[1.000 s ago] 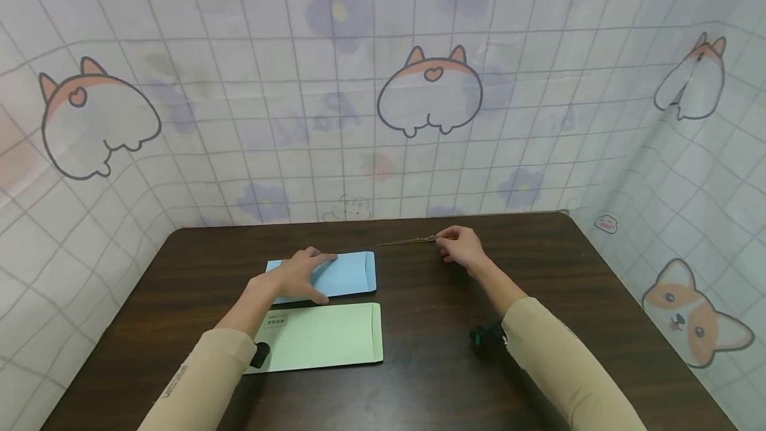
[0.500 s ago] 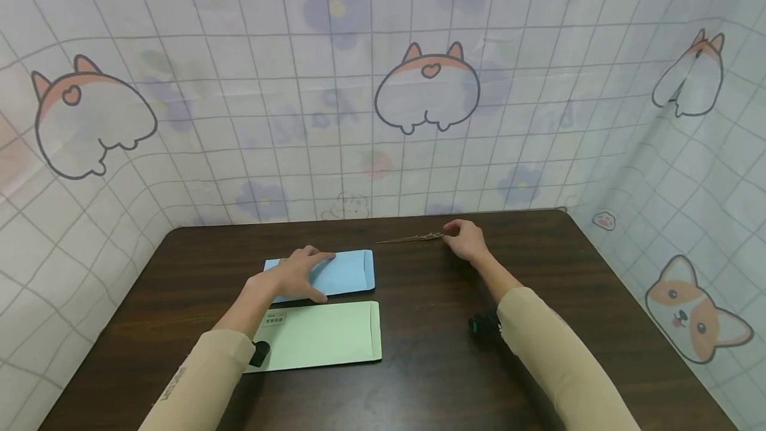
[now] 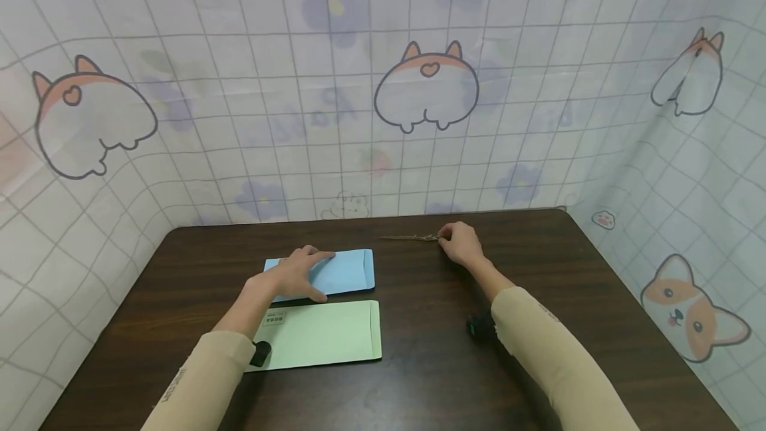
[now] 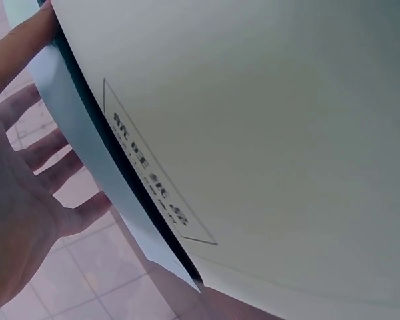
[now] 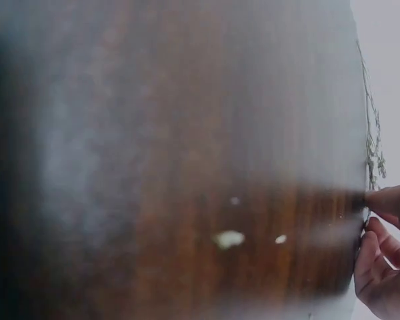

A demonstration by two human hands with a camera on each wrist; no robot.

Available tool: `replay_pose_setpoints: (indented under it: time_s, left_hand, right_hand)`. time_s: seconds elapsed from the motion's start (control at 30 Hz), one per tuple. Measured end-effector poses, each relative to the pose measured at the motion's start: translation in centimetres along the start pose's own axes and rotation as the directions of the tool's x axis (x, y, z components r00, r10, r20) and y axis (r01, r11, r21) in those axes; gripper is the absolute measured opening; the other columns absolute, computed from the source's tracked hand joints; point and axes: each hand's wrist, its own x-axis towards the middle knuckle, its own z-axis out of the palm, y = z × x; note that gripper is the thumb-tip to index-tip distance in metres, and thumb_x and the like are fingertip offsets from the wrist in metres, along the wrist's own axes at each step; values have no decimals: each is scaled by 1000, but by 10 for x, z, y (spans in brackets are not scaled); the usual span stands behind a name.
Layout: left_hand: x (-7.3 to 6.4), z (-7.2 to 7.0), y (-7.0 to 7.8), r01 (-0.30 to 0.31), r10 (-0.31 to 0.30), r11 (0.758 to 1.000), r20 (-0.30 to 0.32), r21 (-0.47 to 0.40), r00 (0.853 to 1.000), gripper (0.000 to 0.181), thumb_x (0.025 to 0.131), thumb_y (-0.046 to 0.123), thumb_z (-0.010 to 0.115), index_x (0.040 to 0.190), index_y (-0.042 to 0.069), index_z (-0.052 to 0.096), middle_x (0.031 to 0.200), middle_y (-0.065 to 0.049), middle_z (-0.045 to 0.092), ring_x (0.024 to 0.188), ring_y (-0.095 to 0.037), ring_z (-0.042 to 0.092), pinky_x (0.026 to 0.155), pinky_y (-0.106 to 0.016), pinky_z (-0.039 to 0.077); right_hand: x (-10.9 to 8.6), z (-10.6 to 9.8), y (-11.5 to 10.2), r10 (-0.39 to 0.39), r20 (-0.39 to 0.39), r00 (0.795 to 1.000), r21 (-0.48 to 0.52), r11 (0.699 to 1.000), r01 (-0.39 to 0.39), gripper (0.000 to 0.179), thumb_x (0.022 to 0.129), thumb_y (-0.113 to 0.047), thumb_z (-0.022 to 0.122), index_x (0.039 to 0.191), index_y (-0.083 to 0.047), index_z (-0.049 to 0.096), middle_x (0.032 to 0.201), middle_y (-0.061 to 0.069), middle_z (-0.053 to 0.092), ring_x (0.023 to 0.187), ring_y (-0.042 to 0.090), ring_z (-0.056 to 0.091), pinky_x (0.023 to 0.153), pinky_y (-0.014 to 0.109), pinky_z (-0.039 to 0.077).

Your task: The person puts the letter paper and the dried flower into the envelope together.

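Observation:
A blue envelope (image 3: 351, 273) lies on the table with its flap end to the right. My left hand (image 3: 294, 274) rests on its left part, fingers spread and thumb at the near edge. Just nearer to me is a larger pale green envelope (image 3: 326, 332), whose printed box shows large in the left wrist view (image 4: 143, 167). Toward the back of the table lies a thin dried plant sprig (image 3: 409, 238), pointing left. My right hand (image 3: 462, 245) pinches the sprig's right end between thumb and fingertips, low at the tabletop; the right wrist view shows the sprig (image 5: 373, 143) extending from the fingers.
The dark wooden table (image 3: 431, 378) ends at a back edge shortly beyond the sprig. Behind it and along both sides hangs a white gridded cloth (image 3: 299, 151) with cartoon corgis. A black wrist device (image 3: 481, 326) sits under the right sleeve.
My right hand shifted slightly right and then back left at the sprig's end. The left hand and both envelopes stay where they were.

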Motion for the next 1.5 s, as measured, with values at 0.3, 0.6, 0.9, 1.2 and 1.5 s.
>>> replay_pose_setpoints:
  time_s: [0.3,0.6,0.9,1.2,1.5]
  left_hand:
    - [0,-1,0,6,-6,1000,0,-13,1000,94,82,44,87,159,16,40,154,-23,36,140,-45,36,104,-77,28]
    - [-2,-1,2,14,-14,1000,5,-20,1000,94,82,44,87,159,17,39,154,-23,36,141,-45,36,104,-76,27]
    - [-1,-3,2,11,-11,1000,7,-26,1000,94,82,43,87,159,16,40,154,-23,35,141,-44,35,105,-76,27]
    - [1,-1,1,18,-17,1000,15,-13,1000,93,82,44,87,159,18,40,154,-22,36,141,-43,36,104,-77,27]
    - [0,-1,0,16,-16,1000,14,-23,1000,94,82,43,87,160,18,40,154,-21,36,141,-43,35,104,-76,27]
  right_hand:
    - [-2,-3,4,-32,-17,999,34,999,33,15,102,-9,63,107,0,73,111,18,69,107,38,62,92,51,50]
    - [-12,-10,4,-51,-14,999,94,994,52,13,101,-9,64,103,-1,74,103,15,70,100,36,63,89,51,50]
    - [-20,-13,4,-62,13,998,83,995,60,11,101,-9,65,102,-2,73,98,12,70,95,32,64,85,49,51]
    - [-29,-9,-3,-129,22,991,79,989,127,8,100,-7,66,100,-3,74,97,9,71,95,31,66,86,49,52]
    - [-31,2,-12,-165,36,986,101,982,161,7,99,-8,68,99,-4,74,91,5,70,85,23,65,79,43,53]
